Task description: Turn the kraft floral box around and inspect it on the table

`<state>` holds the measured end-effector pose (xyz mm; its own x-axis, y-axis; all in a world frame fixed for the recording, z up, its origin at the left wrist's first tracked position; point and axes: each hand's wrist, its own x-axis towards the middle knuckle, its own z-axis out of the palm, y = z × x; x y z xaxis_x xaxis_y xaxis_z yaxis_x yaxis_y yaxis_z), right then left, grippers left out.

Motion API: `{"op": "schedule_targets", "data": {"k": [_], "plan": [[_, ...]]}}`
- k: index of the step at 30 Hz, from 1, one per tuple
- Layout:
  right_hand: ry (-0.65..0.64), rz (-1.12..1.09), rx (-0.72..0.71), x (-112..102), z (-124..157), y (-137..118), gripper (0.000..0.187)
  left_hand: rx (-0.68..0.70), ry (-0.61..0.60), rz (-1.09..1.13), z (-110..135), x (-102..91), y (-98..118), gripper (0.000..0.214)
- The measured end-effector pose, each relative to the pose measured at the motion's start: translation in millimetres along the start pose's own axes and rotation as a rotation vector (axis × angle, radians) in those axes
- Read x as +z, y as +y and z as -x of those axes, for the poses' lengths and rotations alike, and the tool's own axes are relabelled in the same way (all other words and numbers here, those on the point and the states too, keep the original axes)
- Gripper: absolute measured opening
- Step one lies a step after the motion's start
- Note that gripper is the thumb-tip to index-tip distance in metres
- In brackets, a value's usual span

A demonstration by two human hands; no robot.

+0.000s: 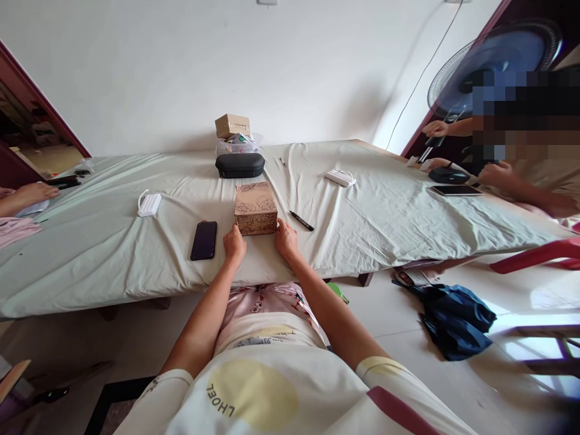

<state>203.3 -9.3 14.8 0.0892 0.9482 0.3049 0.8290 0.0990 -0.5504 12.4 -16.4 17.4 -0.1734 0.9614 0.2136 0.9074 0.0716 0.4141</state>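
Observation:
A brown patterned cardboard box (255, 207) stands on the cloth-covered table (113, 254) just in front of me. My left hand (234, 243) rests on the cloth at the box's near left corner, fingers curled and touching it. My right hand (286, 238) lies at the near right corner, fingers against the box's side. Neither hand lifts the box. A black phone (203, 240) lies left of my left hand. A black pen (301, 220) lies right of my right hand.
A black case (240, 164), a clear tub (240, 145) and a small carton (232, 125) sit behind the box. White gadgets (149, 204) (340, 177) lie left and right. Other people's hands (496, 174) (34, 193) rest at both table ends. A fan (489, 60) stands far right; a dark bag (455, 320) lies on the floor.

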Motion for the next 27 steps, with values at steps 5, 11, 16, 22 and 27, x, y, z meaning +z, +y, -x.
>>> {"op": "schedule_targets", "data": {"k": [5, 11, 16, 22, 27], "plan": [[0.001, 0.070, 0.025, -1, 1, -2, 0.051, 0.001, 0.031, 0.018, -1, 2.8, -3, 0.039], [0.013, 0.060, 0.059, 0, 1, -2, 0.053, 0.002, 0.067, 0.114, -2, 7.7, -7, 0.032], [0.039, 0.053, 0.123, -1, 1, -3, 0.058, 0.085, 0.235, 0.435, -4, 14.0, -9, 0.062], [0.055, -0.042, 0.151, -1, -1, 2, 0.068, 0.325, 0.355, 0.702, -21, 9.8, -10, 0.074], [0.090, -0.061, 0.111, 4, -2, 9, 0.057, 0.416, 0.289, 0.678, -38, 6.0, -7, 0.044]]}}
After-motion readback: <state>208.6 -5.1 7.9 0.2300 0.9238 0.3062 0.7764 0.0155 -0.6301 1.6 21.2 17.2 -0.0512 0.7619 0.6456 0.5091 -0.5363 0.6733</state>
